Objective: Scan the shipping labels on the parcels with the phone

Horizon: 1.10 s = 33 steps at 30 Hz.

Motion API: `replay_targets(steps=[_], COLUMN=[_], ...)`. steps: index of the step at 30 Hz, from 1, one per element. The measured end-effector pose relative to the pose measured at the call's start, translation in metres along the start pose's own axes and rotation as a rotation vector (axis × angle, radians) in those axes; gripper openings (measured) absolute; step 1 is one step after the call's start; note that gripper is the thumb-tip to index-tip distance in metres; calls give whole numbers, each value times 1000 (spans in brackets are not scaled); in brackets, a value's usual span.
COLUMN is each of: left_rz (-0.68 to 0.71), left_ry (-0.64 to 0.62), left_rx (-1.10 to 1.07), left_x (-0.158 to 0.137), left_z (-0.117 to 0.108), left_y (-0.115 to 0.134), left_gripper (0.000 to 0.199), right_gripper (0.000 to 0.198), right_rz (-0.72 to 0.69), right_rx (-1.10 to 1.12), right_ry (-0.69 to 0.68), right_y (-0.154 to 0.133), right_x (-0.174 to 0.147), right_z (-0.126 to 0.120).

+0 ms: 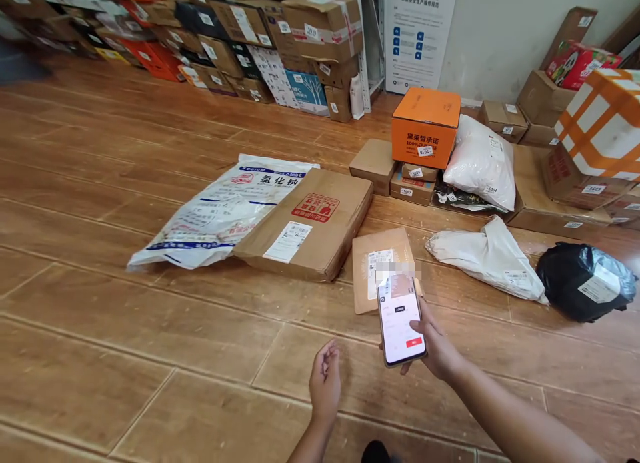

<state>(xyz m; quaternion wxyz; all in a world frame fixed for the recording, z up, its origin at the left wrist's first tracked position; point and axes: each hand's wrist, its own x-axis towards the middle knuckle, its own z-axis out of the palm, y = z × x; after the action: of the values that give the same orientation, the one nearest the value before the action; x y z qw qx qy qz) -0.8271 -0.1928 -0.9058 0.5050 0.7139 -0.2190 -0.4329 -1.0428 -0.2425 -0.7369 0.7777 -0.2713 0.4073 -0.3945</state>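
Low in the middle of the frame, the right hand (437, 346) grips a phone (400, 314) with its lit screen facing up, the thumb resting on the glass. Just left of it the left hand (325, 379) hangs empty over the wooden floor (125, 329), fingers loosely curled. Directly above the phone lies a small flat cardboard parcel (383, 266), with a larger flat box (313, 223) and a white printed sack (225, 209) to its left.

A parcel depot: labelled cartons (320, 26) stacked along shelves, mailing bags (490, 256) on wooden floor (125, 329).
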Motion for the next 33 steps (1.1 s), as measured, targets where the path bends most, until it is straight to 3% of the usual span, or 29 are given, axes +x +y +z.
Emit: replay_targets(steps=[6, 17, 33], left_rz=[-36, -16, -46], left_ry=[76, -5, 20], left_rx=[4, -43, -89], left_x=[-3, -13, -14], left_z=[-7, 6, 7], left_y=[-19, 0, 0], left_gripper=[59, 64, 59], right_gripper=[69, 65, 63], right_rz=[5, 4, 7], right_rx=[-49, -90, -73], right_ry=[-24, -28, -37], right_y=[-5, -9, -7], right_x=[9, 19, 25], right_z=[10, 17, 15])
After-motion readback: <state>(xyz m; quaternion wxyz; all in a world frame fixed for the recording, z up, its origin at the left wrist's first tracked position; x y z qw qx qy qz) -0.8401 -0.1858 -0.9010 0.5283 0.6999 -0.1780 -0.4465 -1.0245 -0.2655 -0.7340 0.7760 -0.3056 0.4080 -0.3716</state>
